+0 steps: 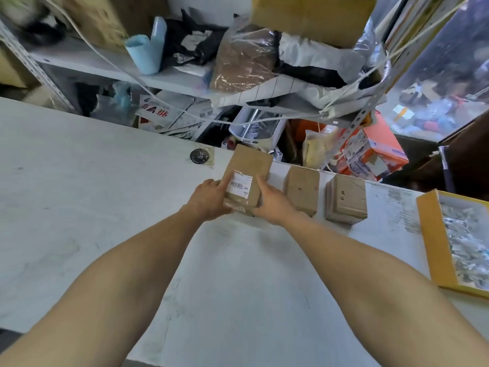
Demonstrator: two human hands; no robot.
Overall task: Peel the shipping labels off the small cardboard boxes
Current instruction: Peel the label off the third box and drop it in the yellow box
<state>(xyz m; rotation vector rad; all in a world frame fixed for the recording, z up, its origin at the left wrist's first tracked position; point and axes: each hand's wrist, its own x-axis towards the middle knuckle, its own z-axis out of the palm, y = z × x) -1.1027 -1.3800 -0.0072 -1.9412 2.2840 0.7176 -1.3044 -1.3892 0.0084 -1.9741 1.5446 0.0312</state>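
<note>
A small brown cardboard box (250, 165) is held between both hands near the far edge of the white table (105, 207). A white shipping label (239, 187) with a barcode is stuck on its top face. My left hand (209, 200) grips the box's left side, with a finger lying along the label's left edge. My right hand (272, 201) grips the box's right side. Two more small cardboard boxes stand to the right: one (303, 188) close by and another (346, 198) beyond it, both with no label on the faces in view.
A yellow tray (431, 234) holding crumpled paper scraps lies at the table's right edge. A round black object (199, 156) sits near the far edge. Behind the table stand cluttered shelves, bags, cables and an orange carton (375, 152).
</note>
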